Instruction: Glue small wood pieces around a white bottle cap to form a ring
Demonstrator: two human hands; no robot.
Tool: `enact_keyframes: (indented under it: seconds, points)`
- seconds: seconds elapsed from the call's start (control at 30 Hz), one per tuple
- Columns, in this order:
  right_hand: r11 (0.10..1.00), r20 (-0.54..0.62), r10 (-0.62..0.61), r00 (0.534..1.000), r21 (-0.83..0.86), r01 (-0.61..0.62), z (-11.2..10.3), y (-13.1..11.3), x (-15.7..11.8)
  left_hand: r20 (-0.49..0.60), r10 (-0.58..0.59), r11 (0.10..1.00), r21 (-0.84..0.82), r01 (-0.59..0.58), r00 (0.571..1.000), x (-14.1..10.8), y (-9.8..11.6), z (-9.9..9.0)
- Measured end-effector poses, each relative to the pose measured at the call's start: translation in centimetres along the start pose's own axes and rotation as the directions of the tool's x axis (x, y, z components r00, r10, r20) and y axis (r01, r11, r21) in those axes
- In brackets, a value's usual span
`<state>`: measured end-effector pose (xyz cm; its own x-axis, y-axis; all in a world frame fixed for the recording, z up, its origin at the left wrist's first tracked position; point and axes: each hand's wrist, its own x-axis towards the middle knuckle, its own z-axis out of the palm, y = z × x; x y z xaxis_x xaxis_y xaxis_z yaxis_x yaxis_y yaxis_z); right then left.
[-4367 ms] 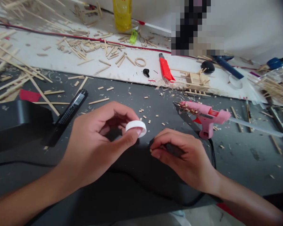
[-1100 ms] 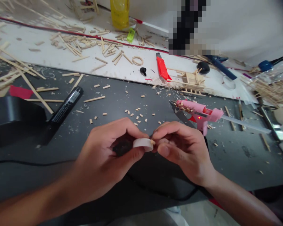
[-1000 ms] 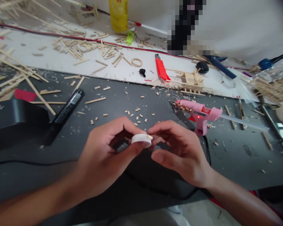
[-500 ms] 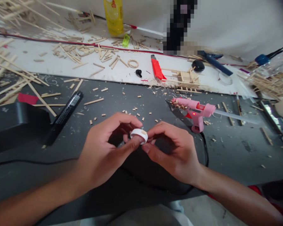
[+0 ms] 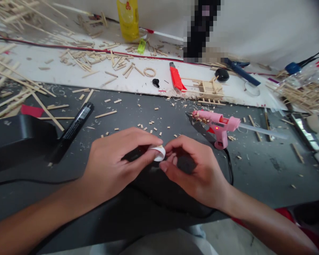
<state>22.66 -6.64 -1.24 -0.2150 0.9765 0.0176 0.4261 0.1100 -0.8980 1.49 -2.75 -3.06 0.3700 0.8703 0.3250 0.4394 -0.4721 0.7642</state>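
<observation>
Over a dark tabletop [image 5: 255, 177], a person's left hand [image 5: 111, 159] is pinching a white ring [image 5: 161, 154] between thumb and fingers, while the right hand [image 5: 199, 170] is curling just beside the ring's right edge; whether it is gripping anything cannot be told. A small wooden piece [image 5: 161, 145] is sitting at the ring's far edge, suggesting the step in hand is setting it there. The next move seems to be calling for a steady hold. At right, a pink glue gun [image 5: 220, 124] is lying near.
</observation>
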Motion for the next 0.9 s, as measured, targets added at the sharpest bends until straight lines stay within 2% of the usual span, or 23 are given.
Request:
enact_keyframes:
  seconds: [0.07, 0.1, 0.13, 0.17, 0.2, 0.23, 0.3, 0.33, 0.37, 0.4, 0.5, 0.57, 0.73, 0.9]
  points:
    - [0.992, 0.05, 0.046, 0.998, -0.122, -0.039, -1.2, 0.0, -0.7, -0.018, -0.062, 0.998, 0.009, 0.062, 0.998, 0.2, -0.1, -0.2]
    - [0.977, 0.04, 0.061, 0.997, -0.207, -0.051, -1.9, 0.2, -1.2, -0.022, -0.102, 0.995, -0.006, 0.102, 0.995, 0.3, -0.2, -0.3]
    - [0.952, 0.002, 0.071, 0.997, -0.297, -0.068, -2.7, 0.6, -1.9, -0.022, -0.148, 0.989, -0.035, 0.147, 0.989, 0.4, -0.3, -0.3]
    - [0.92, -0.087, 0.069, 0.994, -0.38, -0.097, -3.4, 1.2, -2.6, -0.016, -0.193, 0.979, -0.074, 0.192, 0.981, 0.4, -0.4, -0.3]
    - [0.885, -0.225, 0.06, 0.973, -0.439, -0.156, -4.2, 2.0, -3.3, -0.01, -0.235, 0.966, -0.117, 0.232, 0.972, 0.5, -0.6, -0.3]
    - [0.859, -0.386, 0.062, 0.921, -0.449, -0.246, -5.0, 3.0, -3.9, 0.002, -0.266, 0.951, -0.161, 0.263, 0.964, 0.6, -0.7, -0.2]
    - [0.851, -0.636, 0.092, 0.767, -0.349, -0.391, -6.5, 4.9, -4.7, 0.041, -0.305, 0.922, -0.236, 0.306, 0.951, 0.6, -1.0, -0.1]
    - [0.867, -0.682, 0.115, 0.722, -0.285, -0.408, -7.1, 5.8, -4.7, 0.069, -0.315, 0.909, -0.267, 0.322, 0.947, 0.7, -1.1, 0.0]
    - [0.882, -0.685, 0.155, 0.712, -0.23, -0.412, -7.7, 6.5, -4.6, 0.098, -0.32, 0.895, -0.294, 0.335, 0.942, 0.7, -1.1, 0.0]
    - [0.885, -0.658, 0.191, 0.728, -0.204, -0.417, -8.2, 7.0, -4.4, 0.123, -0.323, 0.883, -0.317, 0.346, 0.938, 0.7, -1.2, 0.0]
    - [0.877, -0.466, 0.289, 0.836, -0.222, -0.427, -9.3, 7.3, -2.9, 0.174, -0.314, 0.869, -0.343, 0.357, 0.933, 0.7, -1.1, 0.0]
    - [0.878, -0.366, 0.318, 0.875, -0.234, -0.417, -9.8, 7.0, -1.7, 0.197, -0.314, 0.867, -0.34, 0.365, 0.929, 0.6, -1.0, 0.0]
    - [0.883, -0.318, 0.327, 0.89, -0.231, -0.408, -9.9, 6.8, 0.4, 0.302, -0.375, 0.803, -0.368, 0.47, 0.877, 0.5, -1.1, 0.5]
    - [0.938, -0.383, 0.239, 0.892, -0.147, -0.315, -9.1, 7.3, -0.4, 0.364, -0.402, 0.742, -0.409, 0.531, 0.841, 0.3, -1.7, 0.9]
